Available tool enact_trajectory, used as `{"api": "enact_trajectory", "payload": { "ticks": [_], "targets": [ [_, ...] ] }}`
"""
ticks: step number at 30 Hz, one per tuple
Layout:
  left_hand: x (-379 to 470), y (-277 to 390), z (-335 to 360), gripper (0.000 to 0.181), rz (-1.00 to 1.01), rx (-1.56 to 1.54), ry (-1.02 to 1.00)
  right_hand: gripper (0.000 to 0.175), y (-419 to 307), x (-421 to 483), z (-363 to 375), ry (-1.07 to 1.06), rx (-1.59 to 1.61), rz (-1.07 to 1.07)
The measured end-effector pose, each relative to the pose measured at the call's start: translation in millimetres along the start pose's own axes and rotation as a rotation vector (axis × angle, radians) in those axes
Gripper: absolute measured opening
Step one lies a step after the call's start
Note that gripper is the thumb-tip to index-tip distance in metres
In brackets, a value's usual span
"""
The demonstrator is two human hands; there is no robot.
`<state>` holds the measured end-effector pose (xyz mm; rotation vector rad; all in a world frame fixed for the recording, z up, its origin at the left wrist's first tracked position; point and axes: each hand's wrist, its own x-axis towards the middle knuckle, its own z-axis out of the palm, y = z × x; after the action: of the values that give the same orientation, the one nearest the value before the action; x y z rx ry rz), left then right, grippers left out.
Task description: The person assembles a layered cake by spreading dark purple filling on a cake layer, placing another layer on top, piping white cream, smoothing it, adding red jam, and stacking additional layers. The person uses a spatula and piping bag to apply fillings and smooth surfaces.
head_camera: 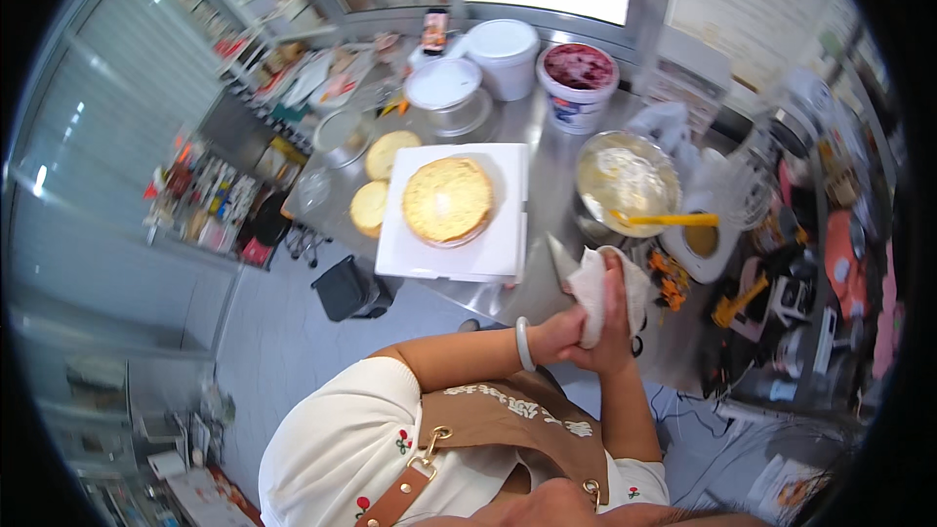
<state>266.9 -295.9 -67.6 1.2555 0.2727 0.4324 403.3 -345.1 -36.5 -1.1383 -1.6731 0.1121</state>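
In front of my apron, both hands meet at a crumpled white cloth (588,289). My right hand (613,307) is closed around it with the fingers pointing up. My left hand (562,337), below a pale bangle (523,344), grips its lower edge. A pointed metal blade (559,260) shows just left of the cloth; its other end is hidden, and I cannot tell whether a hand holds it. To the left, a round sponge cake layer (447,200) rests on a white square board (476,260).
Two more cake layers (392,152) (368,206) lie left of the board. Beyond my hands stands a metal bowl (585,194) of pale cream with a yellow spatula (673,219). Tubs (504,62) (575,106) line the back; orange flowers (667,282) lie right.
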Motion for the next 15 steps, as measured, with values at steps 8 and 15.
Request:
{"api": "enact_trajectory", "payload": {
  "ticks": [8, 15],
  "targets": [
    [-60, 30, -28, 0.069, 0.335, 0.320, -0.344, 0.059, -17, 18, -4, -0.031, -0.165, -0.179],
    [-70, 75, -59, 0.057, 0.204, -0.219, -0.165, 0.068, -48, 0, 64, 0.671, 0.320, 0.398]
  ]
}}
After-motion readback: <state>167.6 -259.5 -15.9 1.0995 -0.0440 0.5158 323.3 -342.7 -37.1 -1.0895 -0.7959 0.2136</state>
